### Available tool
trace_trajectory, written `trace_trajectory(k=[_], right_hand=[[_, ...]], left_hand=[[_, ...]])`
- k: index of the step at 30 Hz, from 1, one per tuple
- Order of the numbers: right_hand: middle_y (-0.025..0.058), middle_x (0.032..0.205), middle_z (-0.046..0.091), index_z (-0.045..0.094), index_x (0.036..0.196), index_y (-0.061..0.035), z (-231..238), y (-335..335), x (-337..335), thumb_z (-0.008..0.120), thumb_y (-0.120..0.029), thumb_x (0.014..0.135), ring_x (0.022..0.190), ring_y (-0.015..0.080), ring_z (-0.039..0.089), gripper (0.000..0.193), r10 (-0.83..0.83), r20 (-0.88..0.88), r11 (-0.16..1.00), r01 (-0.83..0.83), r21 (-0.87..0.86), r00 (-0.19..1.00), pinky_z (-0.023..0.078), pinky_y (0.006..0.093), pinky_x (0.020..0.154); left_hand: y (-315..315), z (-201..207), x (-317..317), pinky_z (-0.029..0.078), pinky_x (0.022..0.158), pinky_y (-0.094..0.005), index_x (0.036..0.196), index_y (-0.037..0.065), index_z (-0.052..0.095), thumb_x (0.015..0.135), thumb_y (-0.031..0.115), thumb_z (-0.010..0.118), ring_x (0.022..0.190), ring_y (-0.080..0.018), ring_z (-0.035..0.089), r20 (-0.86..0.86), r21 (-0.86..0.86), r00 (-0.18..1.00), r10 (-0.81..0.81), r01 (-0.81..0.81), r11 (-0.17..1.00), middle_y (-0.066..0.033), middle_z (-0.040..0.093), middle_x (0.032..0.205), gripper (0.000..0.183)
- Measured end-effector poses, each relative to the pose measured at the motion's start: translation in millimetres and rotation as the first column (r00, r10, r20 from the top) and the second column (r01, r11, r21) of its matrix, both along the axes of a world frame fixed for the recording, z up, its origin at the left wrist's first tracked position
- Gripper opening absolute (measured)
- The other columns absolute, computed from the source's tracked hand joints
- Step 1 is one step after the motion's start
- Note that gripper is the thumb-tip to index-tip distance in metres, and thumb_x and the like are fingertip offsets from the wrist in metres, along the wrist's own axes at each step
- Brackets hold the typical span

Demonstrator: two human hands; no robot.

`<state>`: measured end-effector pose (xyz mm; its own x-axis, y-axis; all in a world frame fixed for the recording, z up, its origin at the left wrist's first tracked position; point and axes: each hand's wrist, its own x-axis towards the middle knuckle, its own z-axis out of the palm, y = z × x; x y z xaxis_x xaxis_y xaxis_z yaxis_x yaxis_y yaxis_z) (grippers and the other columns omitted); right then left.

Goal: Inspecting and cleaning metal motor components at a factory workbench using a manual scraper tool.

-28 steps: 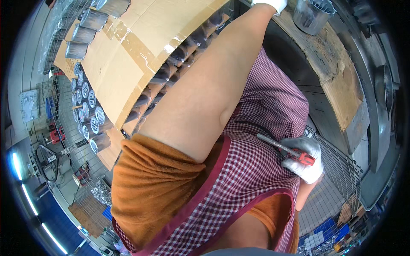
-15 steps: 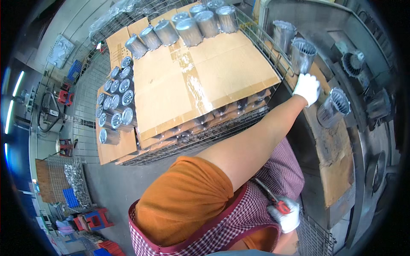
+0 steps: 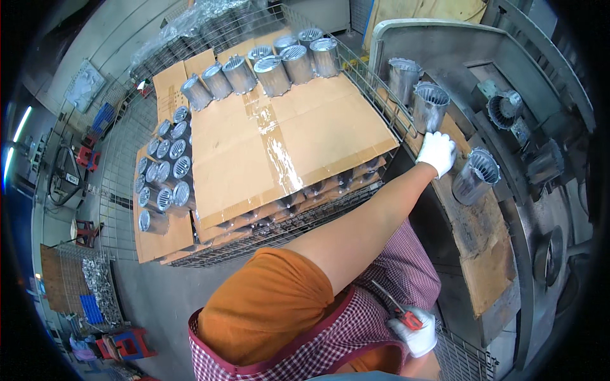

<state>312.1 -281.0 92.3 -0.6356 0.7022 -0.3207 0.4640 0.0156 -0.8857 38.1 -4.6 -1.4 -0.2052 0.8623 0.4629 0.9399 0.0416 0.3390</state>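
Note:
My left hand (image 3: 437, 154), in a white glove, reaches across to the right. Its fingers are curled against the lower end of a ribbed metal cylinder housing (image 3: 431, 109), which stands on a cardboard-covered ledge (image 3: 467, 222). Another such housing (image 3: 404, 79) stands behind it, and a tilted one (image 3: 476, 178) sits nearer, beside my hand. Low at my lap, my right hand (image 3: 416, 333), also gloved, is closed around a hand tool (image 3: 408, 319) with a red handle and a thin metal shaft. The tool's exact kind is unclear.
A wire cage (image 3: 305, 222) holds stacked layers under a cardboard sheet (image 3: 305, 133). Several housings (image 3: 272, 75) line its far edge, and more (image 3: 164, 168) stand at its left. The machine (image 3: 549, 254) on the right has housings mounted inside. Red stools (image 3: 130, 343) stand at lower left.
The whole view has shifted, so the scene appears lower and slightly left. My left hand stays at the same housing. My right hand still holds the tool, whose shaft now shows more fully.

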Motion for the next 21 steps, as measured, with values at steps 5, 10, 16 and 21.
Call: trace_trajectory(k=[5, 10, 16, 21], right_hand=[[0.0081, 0.069, 0.067, 0.069, 0.085, 0.0041, -8.6, -0.4, 12.2, 0.078, -0.008, 0.063, 0.060, 0.0125, 0.062, 0.027, -0.019, 0.046, 0.995, 0.015, 0.097, 0.999, 0.051, 0.0261, 0.059], [0.0081, 0.069, 0.067, 0.068, 0.085, 0.0042, -11.9, 0.9, 16.9, 0.078, -0.008, 0.063, 0.059, 0.0122, 0.062, 0.027, -0.007, 0.030, 0.987, 0.002, 0.160, 1.000, 0.051, 0.0265, 0.058], [0.0073, 0.068, 0.066, 0.068, 0.084, 0.0041, -12.2, -0.1, 14.5, 0.078, -0.007, 0.063, 0.059, 0.0113, 0.061, 0.026, -0.061, 0.007, 0.997, 0.061, 0.041, 0.998, 0.050, 0.0265, 0.056], [0.0053, 0.063, 0.064, 0.069, 0.083, 0.0022, -13.7, 1.4, 16.0, 0.079, -0.008, 0.062, 0.055, 0.0110, 0.058, 0.025, -0.019, 0.072, 0.992, 0.010, 0.127, 0.997, 0.048, 0.0271, 0.053]], left_hand=[[0.3, 0.6, 4.2, 0.039, 0.084, -0.0434, 0.091, 0.012, 0.068, 0.088, 0.029, 0.051, 0.094, -0.0276, 0.056, 0.015, 0.005, 1.000, -0.017, 0.017, 1.000, -0.0101, 0.062, 0.094, 0.024], [0.7, 2.3, 4.1, 0.039, 0.084, -0.0438, 0.091, 0.011, 0.068, 0.088, 0.029, 0.051, 0.094, -0.0277, 0.056, 0.007, -0.005, 1.000, -0.018, 0.019, 1.000, -0.0102, 0.062, 0.093, 0.024], [-0.8, 4.6, 3.5, 0.039, 0.084, -0.0435, 0.091, 0.012, 0.068, 0.088, 0.030, 0.052, 0.093, -0.0280, 0.056, -0.002, -0.026, 1.000, -0.010, 0.010, 1.000, -0.0102, 0.062, 0.094, 0.025], [-3.3, 5.3, 2.3, 0.040, 0.081, -0.0434, 0.091, 0.011, 0.068, 0.088, 0.030, 0.052, 0.092, -0.0282, 0.056, 0.011, -0.017, 1.000, -0.004, 0.004, 1.000, -0.0105, 0.061, 0.094, 0.025]])
